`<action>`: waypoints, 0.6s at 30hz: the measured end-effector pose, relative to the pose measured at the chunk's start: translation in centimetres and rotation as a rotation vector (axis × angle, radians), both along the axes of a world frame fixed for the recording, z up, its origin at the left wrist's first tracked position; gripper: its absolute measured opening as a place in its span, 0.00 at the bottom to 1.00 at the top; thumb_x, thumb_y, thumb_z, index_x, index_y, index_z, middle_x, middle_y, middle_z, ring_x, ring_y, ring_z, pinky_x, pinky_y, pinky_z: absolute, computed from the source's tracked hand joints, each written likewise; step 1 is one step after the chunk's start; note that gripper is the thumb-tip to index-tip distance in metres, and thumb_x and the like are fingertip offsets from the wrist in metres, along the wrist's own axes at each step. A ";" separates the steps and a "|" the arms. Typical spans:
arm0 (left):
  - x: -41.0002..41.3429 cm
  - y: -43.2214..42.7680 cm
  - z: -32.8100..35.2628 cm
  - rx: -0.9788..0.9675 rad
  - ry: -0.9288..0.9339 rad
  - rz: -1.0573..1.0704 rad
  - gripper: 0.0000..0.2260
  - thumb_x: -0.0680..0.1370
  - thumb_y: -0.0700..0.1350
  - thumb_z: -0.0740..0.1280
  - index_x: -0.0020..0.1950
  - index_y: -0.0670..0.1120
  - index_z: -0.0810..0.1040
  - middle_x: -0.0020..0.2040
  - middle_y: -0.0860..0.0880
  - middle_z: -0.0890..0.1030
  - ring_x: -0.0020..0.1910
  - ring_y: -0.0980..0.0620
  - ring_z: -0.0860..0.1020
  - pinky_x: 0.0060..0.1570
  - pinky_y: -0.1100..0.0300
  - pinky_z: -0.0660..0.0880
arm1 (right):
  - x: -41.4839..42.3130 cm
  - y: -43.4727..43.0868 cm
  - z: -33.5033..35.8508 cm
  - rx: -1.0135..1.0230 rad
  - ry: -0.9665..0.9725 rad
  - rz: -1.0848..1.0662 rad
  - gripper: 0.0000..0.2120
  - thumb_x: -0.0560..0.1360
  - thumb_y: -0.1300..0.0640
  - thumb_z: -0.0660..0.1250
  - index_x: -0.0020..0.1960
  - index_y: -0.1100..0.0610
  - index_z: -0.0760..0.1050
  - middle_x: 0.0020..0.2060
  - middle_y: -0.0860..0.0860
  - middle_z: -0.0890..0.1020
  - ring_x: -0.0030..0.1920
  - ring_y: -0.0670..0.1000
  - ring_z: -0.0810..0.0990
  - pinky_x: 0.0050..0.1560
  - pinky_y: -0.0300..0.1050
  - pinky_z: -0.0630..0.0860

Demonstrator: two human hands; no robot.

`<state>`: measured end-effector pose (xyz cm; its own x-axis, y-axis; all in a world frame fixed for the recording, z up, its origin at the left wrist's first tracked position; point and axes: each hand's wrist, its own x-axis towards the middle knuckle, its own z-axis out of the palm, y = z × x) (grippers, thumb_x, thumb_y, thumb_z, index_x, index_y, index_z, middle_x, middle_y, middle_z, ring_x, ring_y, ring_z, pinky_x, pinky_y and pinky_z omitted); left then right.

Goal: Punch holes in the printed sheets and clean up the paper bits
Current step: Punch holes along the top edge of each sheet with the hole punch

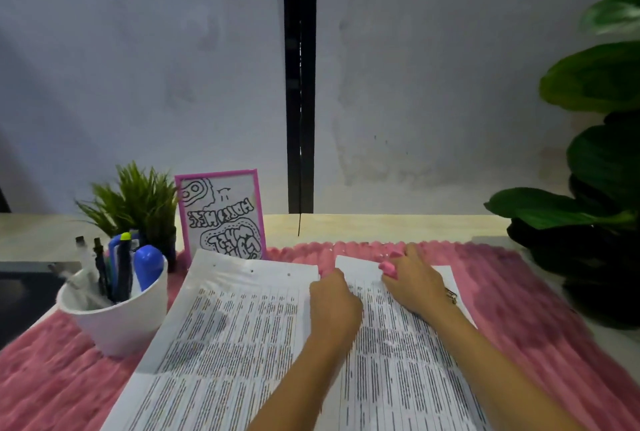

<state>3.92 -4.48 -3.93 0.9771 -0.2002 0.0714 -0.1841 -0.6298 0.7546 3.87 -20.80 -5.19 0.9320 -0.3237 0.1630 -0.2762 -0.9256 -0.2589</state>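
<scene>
Watching the feed: the right hand [415,280] is clamping a small pink punch [388,267] onto the top edge of the printed sheets [398,354], just right of centre frame. The left hand [334,302] is sitting curled on their left edge, can't tell if it's actually pinching paper. I'm guessing the sheets are going to be light, floppy and slidey, so pinning them flat near that edge seems best. The white cup [117,330] at lower left is holding pens [123,267].

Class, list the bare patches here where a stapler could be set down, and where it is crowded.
Free: pink mat between right sheet and big plant; wooden strip behind the mat. Crowded: pen cup, small plant, frame at left.
</scene>
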 end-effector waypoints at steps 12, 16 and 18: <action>3.0 0.0 -1.9 -0.334 -0.015 0.041 0.16 0.76 0.32 0.63 0.62 0.41 0.76 0.54 0.45 0.81 0.53 0.48 0.78 0.52 0.60 0.72 | 0.7 -0.7 -0.7 0.111 -0.180 -0.038 0.09 0.78 0.53 0.63 0.55 0.53 0.78 0.49 0.50 0.69 0.48 0.49 0.73 0.49 0.52 0.79; 2.9 -0.1 -1.9 -0.347 -0.008 0.023 0.19 0.77 0.32 0.62 0.68 0.42 0.73 0.63 0.43 0.79 0.61 0.47 0.77 0.56 0.61 0.71 | 0.6 -0.8 -0.7 0.157 -0.220 -0.031 0.10 0.77 0.53 0.67 0.56 0.54 0.81 0.50 0.50 0.70 0.48 0.50 0.74 0.45 0.49 0.78; 2.9 -0.2 -2.0 -0.343 -0.014 0.018 0.19 0.77 0.33 0.62 0.68 0.42 0.73 0.64 0.43 0.78 0.60 0.48 0.77 0.53 0.62 0.70 | 0.7 -0.7 -0.7 0.160 -0.246 -0.031 0.09 0.76 0.55 0.68 0.54 0.55 0.80 0.49 0.50 0.71 0.48 0.49 0.74 0.43 0.47 0.76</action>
<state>6.82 -4.65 -5.91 0.9788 -0.1455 0.1445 -0.1869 -0.3433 0.9204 4.55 -21.54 -5.85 0.8602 -0.3912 0.3273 -0.2143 -0.8595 -0.4639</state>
